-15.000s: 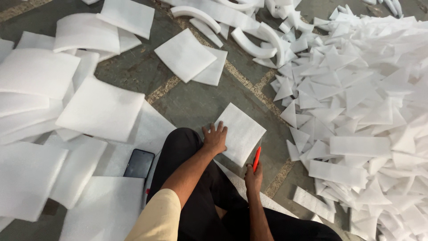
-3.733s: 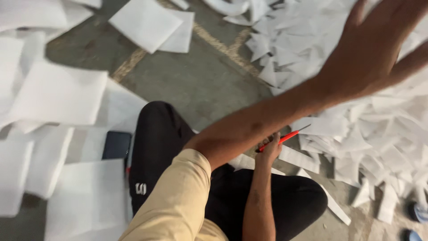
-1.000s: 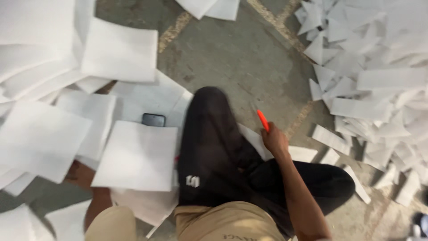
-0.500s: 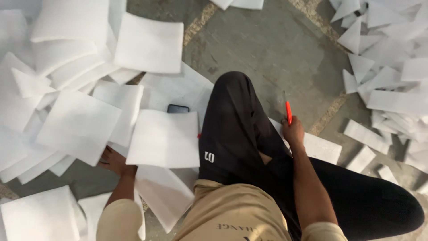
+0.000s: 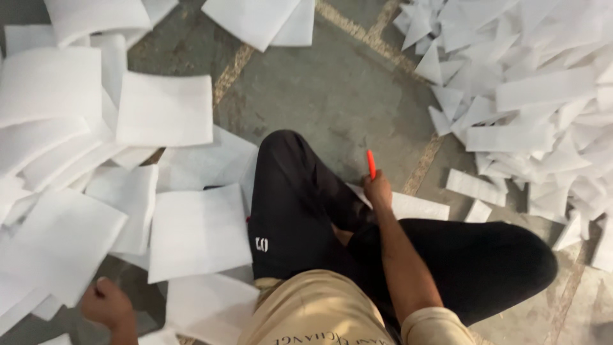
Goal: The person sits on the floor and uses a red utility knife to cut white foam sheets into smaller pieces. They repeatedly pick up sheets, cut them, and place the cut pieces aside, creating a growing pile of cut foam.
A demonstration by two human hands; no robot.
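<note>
- Right hand (image 5: 379,191): I log it closed around a red pen-shaped tool (image 5: 371,163), whose tip points up and away from me; the hand rests at the inner edge of my right knee, just above a white strip (image 5: 412,206) lying on the floor.
- Left hand (image 5: 105,302): low at the left edge of my view, curled into a loose fist against the near corner of a large white foam sheet (image 5: 60,246). Whether it pinches that sheet I cannot tell; the fingers are turned under.
- Square white sheet (image 5: 199,231): flat, just beside my left knee, overlapping its neighbours.
- Further white sheets (image 5: 165,110): spread over the left half of the floor, some curling, stacked loosely, edges crossing at all angles.
- Two more sheets (image 5: 258,19): top centre, overlapping, well apart from both hands.
- Heap of cut white offcuts (image 5: 530,96): strips and triangles, filling the upper right and running down the right edge.
- Black trousers (image 5: 290,211): legs folded; a small white mark on the left thigh.
- Tan shirt (image 5: 319,316): bottom centre, with printed lettering at the lower edge.
- Grey floor (image 5: 332,96): bare patch ahead of my knees, between sheets and heap, crossed by pale seams; the widest open room in view.
</note>
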